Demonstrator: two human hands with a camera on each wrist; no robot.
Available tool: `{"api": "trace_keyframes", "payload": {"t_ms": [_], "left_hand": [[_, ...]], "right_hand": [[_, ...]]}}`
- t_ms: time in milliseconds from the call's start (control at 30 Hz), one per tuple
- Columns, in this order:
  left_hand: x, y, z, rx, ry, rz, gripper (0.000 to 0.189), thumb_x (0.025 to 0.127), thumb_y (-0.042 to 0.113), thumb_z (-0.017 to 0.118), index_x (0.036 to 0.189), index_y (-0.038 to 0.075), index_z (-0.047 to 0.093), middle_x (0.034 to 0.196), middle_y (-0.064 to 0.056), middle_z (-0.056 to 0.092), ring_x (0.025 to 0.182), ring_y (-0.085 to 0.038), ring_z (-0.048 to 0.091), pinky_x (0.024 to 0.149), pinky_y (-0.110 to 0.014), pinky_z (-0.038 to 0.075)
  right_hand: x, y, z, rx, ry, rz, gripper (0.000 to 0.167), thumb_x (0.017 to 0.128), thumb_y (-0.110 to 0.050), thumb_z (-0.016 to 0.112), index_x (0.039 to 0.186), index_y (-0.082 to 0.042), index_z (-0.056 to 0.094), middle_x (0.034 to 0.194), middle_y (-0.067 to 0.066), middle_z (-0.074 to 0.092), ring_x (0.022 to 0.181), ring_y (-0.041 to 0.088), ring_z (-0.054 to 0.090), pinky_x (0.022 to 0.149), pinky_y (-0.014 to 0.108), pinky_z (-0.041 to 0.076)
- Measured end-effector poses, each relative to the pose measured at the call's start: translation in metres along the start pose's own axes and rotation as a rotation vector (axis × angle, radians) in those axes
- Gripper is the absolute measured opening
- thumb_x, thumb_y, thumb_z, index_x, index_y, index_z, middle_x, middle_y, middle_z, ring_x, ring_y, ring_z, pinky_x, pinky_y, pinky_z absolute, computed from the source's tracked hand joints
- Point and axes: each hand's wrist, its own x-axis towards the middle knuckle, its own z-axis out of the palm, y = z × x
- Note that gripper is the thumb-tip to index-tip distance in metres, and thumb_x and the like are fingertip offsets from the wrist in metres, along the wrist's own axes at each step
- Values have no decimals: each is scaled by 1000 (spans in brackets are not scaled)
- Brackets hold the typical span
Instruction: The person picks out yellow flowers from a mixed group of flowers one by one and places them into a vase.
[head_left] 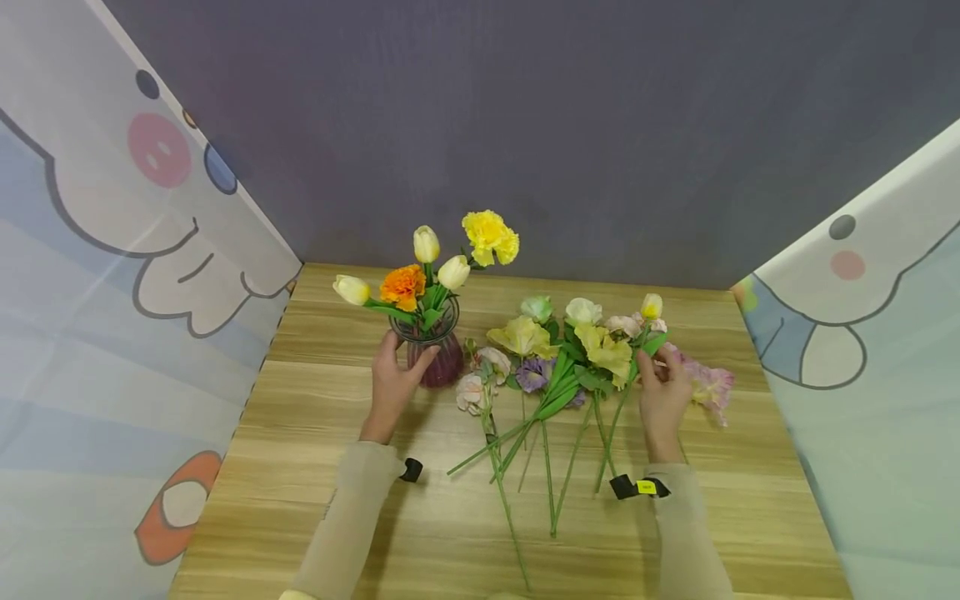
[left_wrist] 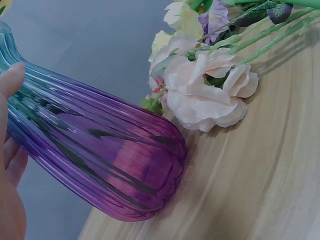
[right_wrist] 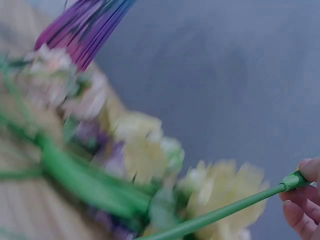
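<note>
My left hand (head_left: 395,385) grips the neck of a ribbed glass vase (left_wrist: 115,145), thumb on one side and fingers on the other. The glass fades from blue-green to purple-pink, and stems show through it. White-yellow tulips (head_left: 453,272), an orange carnation (head_left: 403,287) and a yellow carnation (head_left: 491,237) stand in the vase. On the right, my right hand (head_left: 666,404) pinches a tulip (head_left: 652,307) by its green stem (right_wrist: 225,210), its pale yellow bloom pointing away from me. The fingers are partly cut off at the right wrist view's edge.
Loose artificial flowers lie on the wooden table (head_left: 300,517) between the hands: pink roses (left_wrist: 205,95), yellow blooms (head_left: 525,337), a purple flower (head_left: 534,374) and several crossed stems. A pink-purple flower (head_left: 712,387) lies beyond the right hand. A grey wall (head_left: 525,142) stands behind; printed curtains flank both sides.
</note>
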Motion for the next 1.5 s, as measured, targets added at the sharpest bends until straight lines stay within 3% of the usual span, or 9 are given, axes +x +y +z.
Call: {"api": "trace_keyframes", "payload": {"t_ms": [100, 267, 400, 633, 767, 1000, 1133, 1333, 1500], "left_hand": [[-1, 0, 2, -11, 17, -3, 55, 84, 14, 87, 131, -1, 62, 127, -21, 68, 119, -38, 64, 106, -53, 48], [-2, 1, 3, -15, 28, -5, 55, 84, 13, 87, 131, -1, 62, 127, -21, 68, 119, -38, 64, 106, -53, 48], [-3, 1, 4, -15, 39, 5, 54, 83, 11, 87, 130, -2, 63, 125, -22, 69, 118, -39, 65, 106, -53, 49], [-2, 45, 2, -31, 67, -22, 48, 82, -5, 83, 124, -13, 61, 121, -34, 66, 115, -52, 62, 104, -63, 47], [-1, 45, 1, -35, 63, -20, 49, 83, -4, 83, 125, -13, 60, 122, -34, 65, 116, -52, 62, 105, -63, 47], [-2, 43, 3, -47, 71, -14, 50, 83, -4, 83, 127, -12, 60, 124, -34, 65, 117, -51, 62, 104, -62, 47], [-3, 41, 3, -59, 71, -16, 51, 83, -4, 83, 128, -11, 60, 125, -34, 65, 119, -51, 61, 105, -63, 46], [-4, 39, 4, -69, 72, -17, 51, 83, -4, 83, 129, -11, 60, 125, -33, 65, 118, -50, 61, 106, -62, 46], [-3, 39, 5, -58, 87, -3, 50, 82, -5, 83, 126, -12, 60, 122, -35, 65, 116, -52, 62, 104, -63, 47]], "right_hand": [[4, -15, 1, 146, -9, 49, 29, 97, -6, 71, 118, 14, 65, 92, -9, 66, 69, 0, 63, 61, 12, 52], [12, -34, 8, 400, 14, 98, 37, 95, -8, 73, 124, 12, 61, 103, 8, 72, 80, 9, 66, 69, 18, 56], [17, -53, 18, 588, 47, 54, 41, 93, -8, 76, 123, 14, 60, 109, 20, 70, 84, 16, 68, 71, 22, 57], [33, -108, 44, 921, 130, -45, 29, 93, 6, 71, 117, 11, 56, 103, 21, 58, 82, 27, 69, 79, 35, 62], [37, -138, 61, 1031, 175, -108, 27, 94, 9, 67, 116, 10, 52, 101, 20, 57, 84, 32, 69, 82, 40, 62], [30, -169, 90, 1086, 259, -203, 24, 94, 13, 61, 113, 5, 50, 101, 19, 58, 88, 31, 66, 87, 45, 60], [22, -176, 108, 1110, 251, -257, 21, 95, 14, 57, 111, 3, 47, 103, 20, 57, 88, 30, 66, 90, 48, 58], [7, -173, 139, 1057, 124, -430, 18, 97, 12, 60, 108, 3, 51, 104, 15, 62, 88, 25, 71, 88, 42, 60], [-10, -165, 160, 873, -43, -487, 18, 97, 2, 68, 106, 5, 53, 104, 8, 66, 92, 16, 72, 85, 33, 60]]}}
